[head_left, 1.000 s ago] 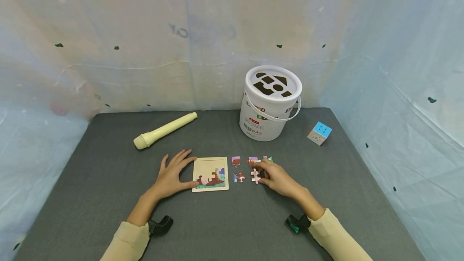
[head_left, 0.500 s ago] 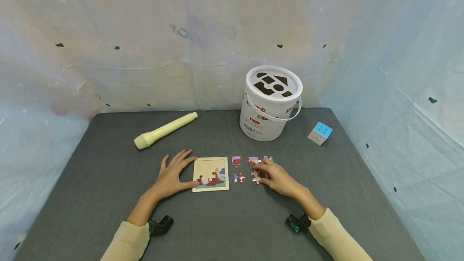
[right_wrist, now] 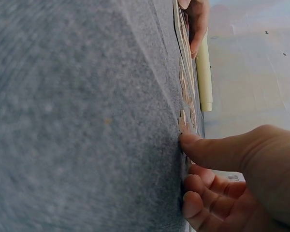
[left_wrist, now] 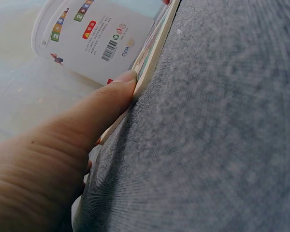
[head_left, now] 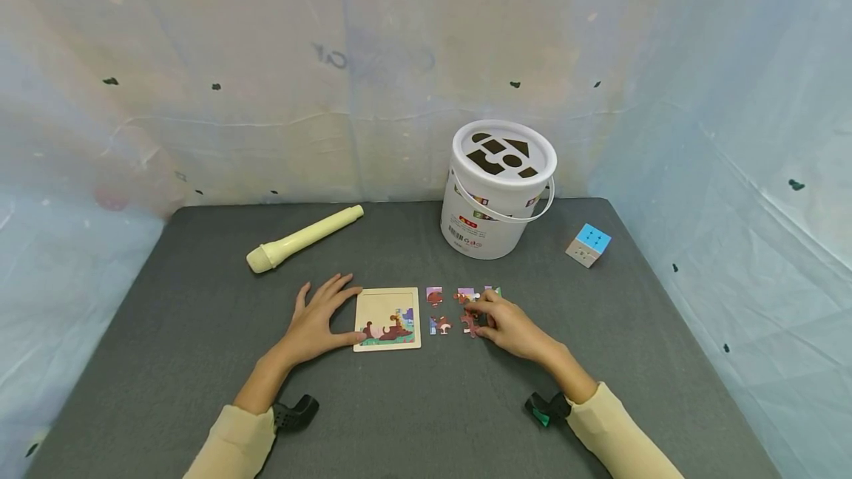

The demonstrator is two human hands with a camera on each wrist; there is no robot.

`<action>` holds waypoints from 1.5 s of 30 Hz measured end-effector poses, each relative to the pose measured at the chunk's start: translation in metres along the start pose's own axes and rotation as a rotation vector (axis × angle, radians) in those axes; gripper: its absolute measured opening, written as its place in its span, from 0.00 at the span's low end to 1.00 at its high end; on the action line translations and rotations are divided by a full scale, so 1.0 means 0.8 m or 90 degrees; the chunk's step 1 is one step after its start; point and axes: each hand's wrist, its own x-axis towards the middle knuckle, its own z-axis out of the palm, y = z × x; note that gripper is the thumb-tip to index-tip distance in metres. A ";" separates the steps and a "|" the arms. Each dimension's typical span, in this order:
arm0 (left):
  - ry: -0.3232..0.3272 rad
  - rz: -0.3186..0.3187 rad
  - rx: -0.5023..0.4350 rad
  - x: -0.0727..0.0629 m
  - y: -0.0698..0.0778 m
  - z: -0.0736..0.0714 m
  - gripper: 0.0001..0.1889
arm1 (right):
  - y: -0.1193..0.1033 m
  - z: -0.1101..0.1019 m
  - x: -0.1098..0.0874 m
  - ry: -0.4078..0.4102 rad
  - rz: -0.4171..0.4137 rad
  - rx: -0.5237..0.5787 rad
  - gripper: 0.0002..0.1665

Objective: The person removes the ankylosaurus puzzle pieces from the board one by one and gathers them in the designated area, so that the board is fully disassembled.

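Note:
In the head view, my left hand has its fingers spread at the left side of a square wooden puzzle board. Its thumb rests on the board's lower left corner, as the left wrist view also shows, and the index fingertip reaches the top left corner. Joined pieces with a brown animal picture fill the board's lower part. To the right, my right hand pinches a brown puzzle piece between thumb and fingers, low over the table. Loose puzzle pieces lie between board and hand: one brown piece above, another below.
Behind the pieces stands a white bucket with shaped holes in its lid. A pale yellow toy microphone lies at the back left. A blue-topped cube sits at the right. Two more pieces lie by the right fingertips, one brown and purple.
Under the right fingers the piece has gone from pale and shiny to darker brown, as if its tilt shifted slightly. Both hands stay in nearly the same place.

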 end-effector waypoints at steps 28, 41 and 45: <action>0.003 0.009 0.005 -0.001 0.002 0.000 0.47 | -0.048 0.020 0.063 -0.006 -0.039 -0.003 0.18; 0.004 0.012 0.011 0.000 -0.003 0.002 0.48 | -0.075 0.046 0.099 -0.054 -0.084 -0.067 0.20; 0.004 0.014 0.011 0.000 -0.003 0.002 0.48 | -0.079 0.047 0.107 -0.095 -0.107 -0.042 0.21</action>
